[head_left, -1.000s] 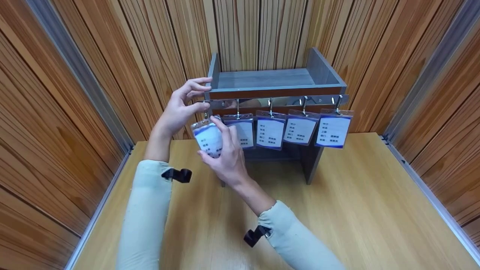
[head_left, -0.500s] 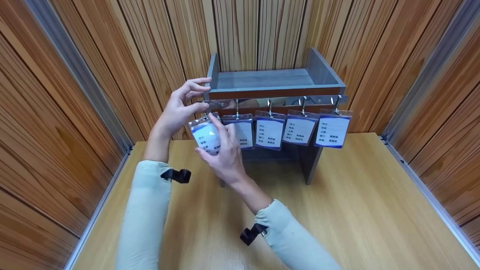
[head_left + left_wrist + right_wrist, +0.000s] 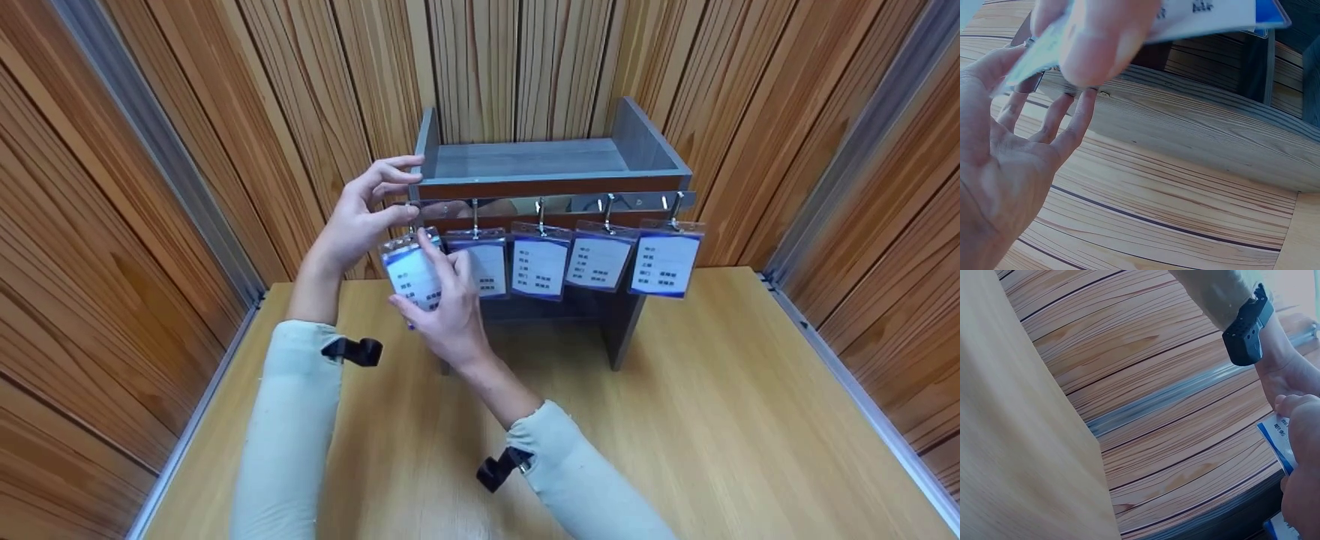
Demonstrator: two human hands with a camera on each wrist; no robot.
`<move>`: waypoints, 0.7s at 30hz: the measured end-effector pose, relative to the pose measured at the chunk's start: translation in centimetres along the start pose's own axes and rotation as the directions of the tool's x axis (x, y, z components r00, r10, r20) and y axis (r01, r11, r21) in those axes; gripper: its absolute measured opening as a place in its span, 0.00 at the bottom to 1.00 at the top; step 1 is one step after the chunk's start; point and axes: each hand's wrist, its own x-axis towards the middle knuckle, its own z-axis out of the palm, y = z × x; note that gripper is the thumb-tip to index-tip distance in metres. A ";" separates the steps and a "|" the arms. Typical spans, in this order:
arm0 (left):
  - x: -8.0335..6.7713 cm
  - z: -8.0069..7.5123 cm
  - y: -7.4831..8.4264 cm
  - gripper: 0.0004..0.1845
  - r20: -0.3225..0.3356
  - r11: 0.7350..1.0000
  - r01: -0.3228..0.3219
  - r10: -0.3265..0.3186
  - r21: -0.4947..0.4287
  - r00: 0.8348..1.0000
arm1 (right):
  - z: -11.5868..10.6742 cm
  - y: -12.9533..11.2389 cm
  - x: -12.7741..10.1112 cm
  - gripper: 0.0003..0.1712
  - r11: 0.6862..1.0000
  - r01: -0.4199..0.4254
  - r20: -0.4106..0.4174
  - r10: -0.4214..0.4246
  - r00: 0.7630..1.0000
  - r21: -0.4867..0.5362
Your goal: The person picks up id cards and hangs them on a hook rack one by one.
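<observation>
At the left end of a grey wooden shelf unit [image 3: 525,157], my right hand [image 3: 454,307] holds a clear-sleeved name badge [image 3: 412,274] between thumb and fingers. The badge tilts, and the hand covers its lower right part. My left hand [image 3: 360,214] rests against the shelf's side, its thumb by the left end of a shiny metal strip [image 3: 555,202]. In the left wrist view the left hand's fingertips [image 3: 1086,95] touch the wooden side panel. The badge's top clip is mostly hidden near the left thumb. In the right wrist view the badge [image 3: 1278,439] shows partly beside the right hand [image 3: 1306,461].
Several more badges hang by clips along the strip, from a partly covered badge [image 3: 491,262] to the rightmost badge [image 3: 666,262]. The shelf stands on a light wooden table [image 3: 720,420]. Wood-panelled walls [image 3: 300,112] enclose the back and sides.
The held badge and right hand have shifted slightly left and its lean has changed a little. My left hand stays in place at the shelf's side.
</observation>
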 end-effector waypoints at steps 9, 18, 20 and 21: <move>0.1 0.0 0.1 0.17 0.001 1.000 0.008 -0.008 -0.003 1.000 | 0.3 0.2 -0.1 0.51 1.000 -0.013 -0.001 0.013 1.000 -0.021; 0.0 0.1 0.0 0.16 -0.003 1.000 0.010 -0.010 -0.006 1.000 | 0.4 0.9 -0.3 0.44 0.999 0.013 -0.005 -0.014 1.000 -0.050; 0.0 0.0 -0.1 0.16 -0.004 1.000 0.009 -0.009 -0.007 1.000 | 0.4 1.0 -0.3 0.43 0.999 0.013 -0.007 -0.013 1.000 -0.047; 0.0 0.0 -0.2 0.16 -0.005 1.000 0.009 -0.009 -0.005 1.000 | 0.3 1.0 -0.3 0.42 0.999 0.015 -0.007 -0.016 1.000 -0.046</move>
